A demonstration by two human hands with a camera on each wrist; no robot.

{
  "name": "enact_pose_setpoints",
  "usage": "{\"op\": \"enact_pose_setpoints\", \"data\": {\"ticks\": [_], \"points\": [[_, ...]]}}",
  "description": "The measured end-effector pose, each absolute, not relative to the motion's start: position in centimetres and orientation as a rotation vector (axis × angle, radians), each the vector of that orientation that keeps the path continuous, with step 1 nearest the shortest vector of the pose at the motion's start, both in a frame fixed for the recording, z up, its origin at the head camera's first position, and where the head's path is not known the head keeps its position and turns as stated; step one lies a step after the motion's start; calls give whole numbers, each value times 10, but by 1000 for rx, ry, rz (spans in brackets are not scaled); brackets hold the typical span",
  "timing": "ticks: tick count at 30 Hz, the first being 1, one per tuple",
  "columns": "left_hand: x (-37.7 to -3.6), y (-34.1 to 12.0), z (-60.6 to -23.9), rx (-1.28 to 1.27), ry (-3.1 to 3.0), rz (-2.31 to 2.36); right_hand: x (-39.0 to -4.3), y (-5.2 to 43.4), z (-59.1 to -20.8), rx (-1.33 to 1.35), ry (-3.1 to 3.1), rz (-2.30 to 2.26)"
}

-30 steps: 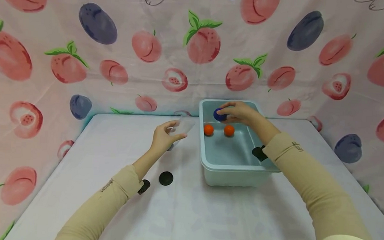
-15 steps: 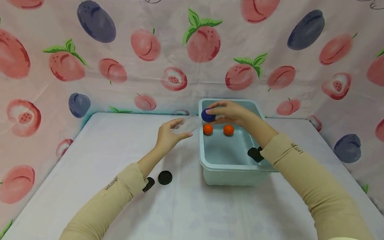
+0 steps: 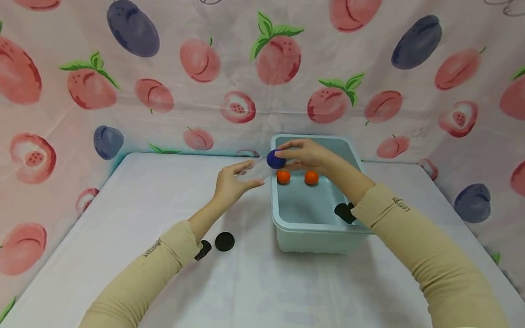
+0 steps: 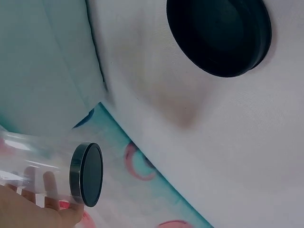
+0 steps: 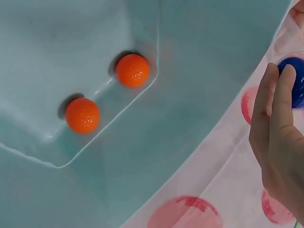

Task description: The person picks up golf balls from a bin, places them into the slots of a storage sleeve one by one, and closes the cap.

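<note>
Two orange balls [image 3: 283,177] lie on the floor of the pale blue tub [image 3: 317,235], side by side near its far wall, the second [image 3: 311,177] to the right of the first. My right hand [image 3: 310,156] pinches a dark blue ball [image 3: 275,159] between thumb and fingertips, right at the tub's far-left corner rim. My left hand [image 3: 231,184] is curled round a clear jar [image 3: 257,168], its mouth turned toward the blue ball; jar and ball are just beside each other, and I cannot tell whether they touch.

Head view: gives the whole layout. The tub stands on the white worktop [image 3: 152,202], right of centre. A black lid [image 3: 224,241] lies flat on the worktop near my left forearm. Both sleeves are beige. The jar is barely legible here, only a faint clear outline.

Left wrist view: shows the jar properly. Clear wall [image 4: 33,161] held by my fingers [image 4: 50,185], with a black disc-shaped end [image 4: 88,174] seen edge-on. The black lid [image 4: 219,35] sits large at the top of the frame on the white cloth. The tub wall [image 4: 47,71] fills the upper left. The orange balls are out of sight here.

Right wrist view: shows the tub's interior from above, both orange balls [image 5: 132,70] [image 5: 82,115] apart from each other along the floor's edge. My fingers [image 5: 275,109] cover most of the blue ball [image 5: 294,80]. Fruit-print cloth [image 5: 204,190] lies beyond the rim.
</note>
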State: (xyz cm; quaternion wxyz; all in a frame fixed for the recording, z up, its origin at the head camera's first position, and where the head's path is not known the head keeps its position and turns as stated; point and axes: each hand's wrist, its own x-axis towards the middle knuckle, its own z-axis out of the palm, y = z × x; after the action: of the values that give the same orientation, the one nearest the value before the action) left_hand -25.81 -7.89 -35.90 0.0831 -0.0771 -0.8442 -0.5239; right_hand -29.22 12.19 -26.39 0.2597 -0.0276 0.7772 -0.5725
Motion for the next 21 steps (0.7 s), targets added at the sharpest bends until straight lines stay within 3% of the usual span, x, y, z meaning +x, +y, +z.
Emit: {"op": "enact_pose_setpoints", "data": {"ticks": [21], "points": [[-254,-93,-349,-118,-2530,-1581,-309,141,-268,-134,2209,-1427]]}}
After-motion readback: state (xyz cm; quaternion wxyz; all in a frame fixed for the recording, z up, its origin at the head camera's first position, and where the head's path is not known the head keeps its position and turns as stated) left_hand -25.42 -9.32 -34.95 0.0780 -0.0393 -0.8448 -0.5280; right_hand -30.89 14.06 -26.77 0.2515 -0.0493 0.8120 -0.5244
